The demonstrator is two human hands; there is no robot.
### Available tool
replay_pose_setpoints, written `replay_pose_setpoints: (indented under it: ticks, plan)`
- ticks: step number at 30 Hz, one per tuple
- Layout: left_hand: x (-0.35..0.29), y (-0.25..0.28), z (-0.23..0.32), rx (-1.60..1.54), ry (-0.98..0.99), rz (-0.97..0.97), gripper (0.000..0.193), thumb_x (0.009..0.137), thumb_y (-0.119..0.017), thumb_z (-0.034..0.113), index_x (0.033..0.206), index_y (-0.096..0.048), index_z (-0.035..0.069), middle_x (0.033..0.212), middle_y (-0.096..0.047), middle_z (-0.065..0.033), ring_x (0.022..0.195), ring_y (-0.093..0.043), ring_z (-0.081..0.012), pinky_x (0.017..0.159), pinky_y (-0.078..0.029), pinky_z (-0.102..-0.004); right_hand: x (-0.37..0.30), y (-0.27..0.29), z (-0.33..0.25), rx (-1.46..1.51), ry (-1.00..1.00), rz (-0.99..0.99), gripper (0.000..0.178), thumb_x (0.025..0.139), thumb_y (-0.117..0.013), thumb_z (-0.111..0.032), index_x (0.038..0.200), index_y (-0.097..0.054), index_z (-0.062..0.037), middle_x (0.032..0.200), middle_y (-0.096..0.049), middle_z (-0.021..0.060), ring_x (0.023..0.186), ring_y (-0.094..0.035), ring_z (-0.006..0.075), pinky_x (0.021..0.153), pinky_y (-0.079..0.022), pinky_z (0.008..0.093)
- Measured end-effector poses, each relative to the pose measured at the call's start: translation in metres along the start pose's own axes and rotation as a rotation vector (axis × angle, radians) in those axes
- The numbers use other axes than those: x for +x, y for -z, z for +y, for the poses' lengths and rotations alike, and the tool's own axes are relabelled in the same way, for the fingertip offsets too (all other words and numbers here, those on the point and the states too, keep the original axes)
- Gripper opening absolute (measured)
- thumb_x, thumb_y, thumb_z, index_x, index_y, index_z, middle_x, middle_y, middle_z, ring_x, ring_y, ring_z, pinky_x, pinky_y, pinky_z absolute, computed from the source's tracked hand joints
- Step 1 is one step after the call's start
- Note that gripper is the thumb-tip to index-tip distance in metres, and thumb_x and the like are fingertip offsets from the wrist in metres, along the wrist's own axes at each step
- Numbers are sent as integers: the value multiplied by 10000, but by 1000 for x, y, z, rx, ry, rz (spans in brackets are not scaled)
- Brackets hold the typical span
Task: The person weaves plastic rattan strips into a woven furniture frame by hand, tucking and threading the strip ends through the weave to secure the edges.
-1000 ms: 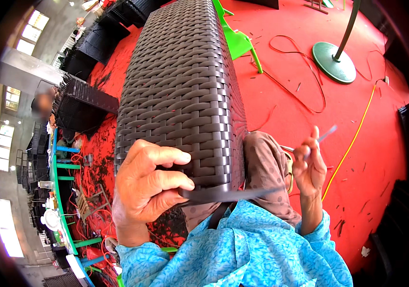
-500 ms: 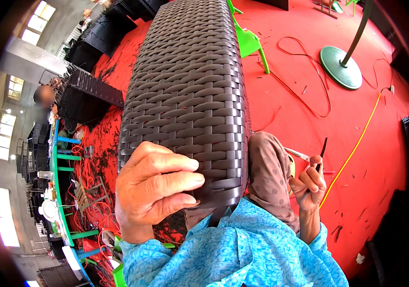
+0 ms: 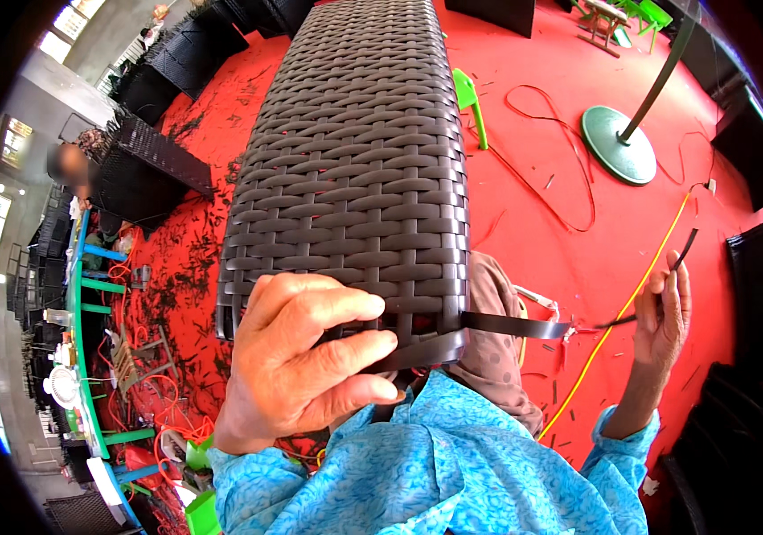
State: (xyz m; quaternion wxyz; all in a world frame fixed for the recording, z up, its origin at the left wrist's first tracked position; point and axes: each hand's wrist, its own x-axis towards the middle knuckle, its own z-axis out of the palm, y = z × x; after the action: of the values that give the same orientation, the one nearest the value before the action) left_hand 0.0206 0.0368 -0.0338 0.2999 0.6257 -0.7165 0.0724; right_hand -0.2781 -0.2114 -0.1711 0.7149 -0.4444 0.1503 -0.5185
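A long dark-brown woven rattan furniture piece (image 3: pixel 346 169) stretches away from my lap. At its near end my left hand (image 3: pixel 301 357) is closed with bent fingers over the weave, fingertips against the edge strands. From the right near corner a flat dark rattan strip (image 3: pixel 520 326) runs out to the right. My right hand (image 3: pixel 664 312) is raised well to the right, pinching this strip, whose free tip sticks up above the fingers. Part of the strip is thin and edge-on, and how it passes through the palm is hidden.
A silvery tool (image 3: pixel 537 299) lies beside my right knee. To the right are a yellow cord (image 3: pixel 638 290), a red cord (image 3: pixel 588 192) and a round green stand base (image 3: pixel 618 144). A green chair (image 3: pixel 469 98) stands beyond. At left, a person (image 3: pixel 74 169) is near a green-framed table (image 3: pixel 83 357).
My right hand has moved outward to the right and up, drawing a length of strip out from the corner. The left hand stays on the near end, and the view has shifted slightly.
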Motion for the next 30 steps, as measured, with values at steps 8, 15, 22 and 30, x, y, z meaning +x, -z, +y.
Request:
replay_pose_setpoints:
  ticks: [8,15,22,30]
  plan:
    - [-12,-3,9,65,-46,47,351,770,-665,418,892,-723,95,940,-624,-60,832,-574,-256,705,-468,-353,29,-138,-49,-1341,945,-586,252,726,-693,-35,976,-699,-10,815,-607,62,577,-551,121,463,-416,241]
    - [-7,3,4,-39,-37,38,232,741,-718,264,861,-705,66,911,-622,-68,797,-576,-260,680,-466,-355,31,-193,-51,-1387,1069,-960,221,658,-736,-97,870,-697,-49,804,-571,19,562,-531,102,437,-370,246]
    - [9,2,-2,-68,68,67,181,696,-737,81,867,-682,62,848,-612,-60,737,-570,-240,633,-467,-336,42,-212,-59,-1409,1161,-1020,139,690,-761,-75,813,-700,-56,778,-584,19,531,-493,101,469,-335,278]
    - [0,4,9,-129,-5,-16,223,727,-732,177,927,-696,84,912,-598,-56,772,-545,-237,669,-448,-346,92,-185,-86,-708,485,-475,223,957,-475,-64,1170,-508,-9,909,-631,107,462,-452,56,480,-375,186]
